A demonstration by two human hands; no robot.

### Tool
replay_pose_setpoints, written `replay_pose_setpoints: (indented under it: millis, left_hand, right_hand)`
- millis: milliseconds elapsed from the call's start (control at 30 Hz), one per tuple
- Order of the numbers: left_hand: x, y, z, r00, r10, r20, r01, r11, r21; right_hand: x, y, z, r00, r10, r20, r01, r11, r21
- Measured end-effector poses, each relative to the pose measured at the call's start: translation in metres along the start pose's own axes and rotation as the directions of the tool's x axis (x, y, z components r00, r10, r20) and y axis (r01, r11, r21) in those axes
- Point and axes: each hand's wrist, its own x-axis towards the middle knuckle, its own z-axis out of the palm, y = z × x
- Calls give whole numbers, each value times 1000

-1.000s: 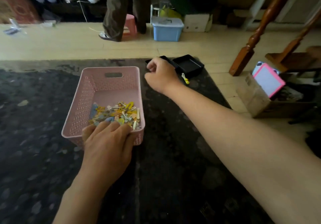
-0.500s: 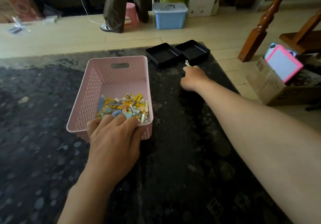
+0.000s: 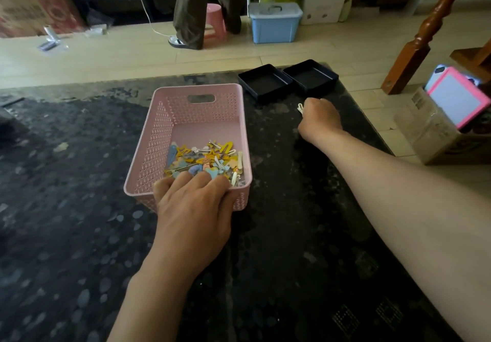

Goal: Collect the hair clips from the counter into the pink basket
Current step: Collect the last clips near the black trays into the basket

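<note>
The left hand (image 3: pixel 194 205) grips the pink perforated plastic basket (image 3: pixel 156 139) — the right hand (image 3: pixel 321 119) pinches a small pale hair clip (image 3: pixel 300 108).

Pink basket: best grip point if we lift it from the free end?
Hook fingers through the handle slot in the far short wall of the pink basket, coming from the far side. The slot is open; the left hand grips the near rim, and the hair clips lie heaped at that end.
</note>
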Motion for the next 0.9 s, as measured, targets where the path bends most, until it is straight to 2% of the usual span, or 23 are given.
replay_pose_setpoints:
  millis: [200, 500, 667, 767, 900]
  left_hand:
    - [0, 2, -2, 1000, -20, 4, 20, 1000, -15]
    - [-2, 3, -5, 1000, -25, 8, 25, 1000, -10]
    - [-3, 3, -5, 1000, -19, 16, 20, 1000, -22]
    - [-2, 2, -4, 1000, -22, 15, 23, 999, -36]
    - [-2, 2, -5, 999, -27, 32, 28, 999, -34]
  right_hand:
    - [3, -12, -17, 986, 166, -36, -147, 941, 304]
    - [-28, -81, -75, 985, -106, -135, 158, 865, 476]
    - [-47, -107, -77, 937, -348, -20, 306, 793, 526]
    - [-51, -110, -69, 924, -383, -1, 334, 803, 493]
    - [-52, -109, -56, 940, -336, 61, 282, 865, 416]
